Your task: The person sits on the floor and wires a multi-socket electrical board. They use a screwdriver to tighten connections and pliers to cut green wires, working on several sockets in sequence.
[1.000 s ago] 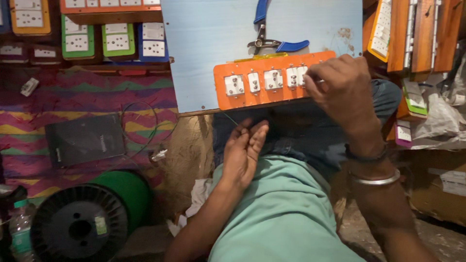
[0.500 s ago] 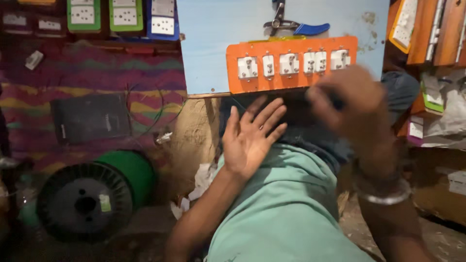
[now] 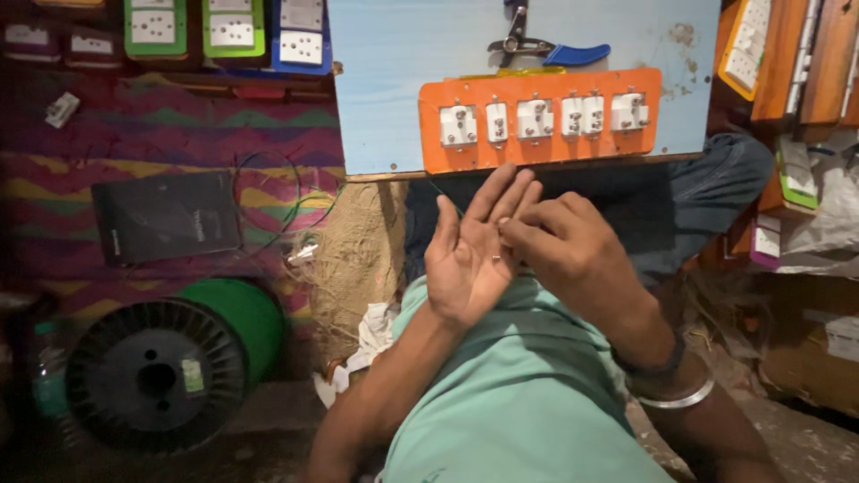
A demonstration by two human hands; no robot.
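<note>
- Nearest the camera, a teal shirt (image 3: 501, 402) fills the bottom middle of the view, with both forearms rising out of it; the right wrist carries one metal bangle (image 3: 677, 397) and one dark band.
- The left hand (image 3: 470, 250) is held palm up, fingers spread wide and straight; a small screw-like piece (image 3: 495, 258) lies on the palm near the finger bases, too small to name for sure.
- The right hand (image 3: 559, 241) meets it from the right, thumb and forefinger pinched together at the left palm; whether they actually grip the small piece cannot be told.
- A thin wire (image 3: 445, 195) runs up from behind the left fingers toward the board's lower edge.
- Room around the hands is narrow: dark trousers (image 3: 680, 215) lie right behind them, and the board's bottom edge hangs just above the fingertips.
- To the left, on the floor, one black cable spool (image 3: 152, 376) with green winding sits near the lower left corner, one plastic bottle at its far left.
- Beyond the hands, one pale blue board (image 3: 394, 80) bears one orange plate (image 3: 537, 121) with five white switch and socket modules in a row.
- One blue-handled plier (image 3: 555, 49) rests on the board above the plate.
- Farthest, three framed switch plates, two green and one blue, line the top left edge.
</note>
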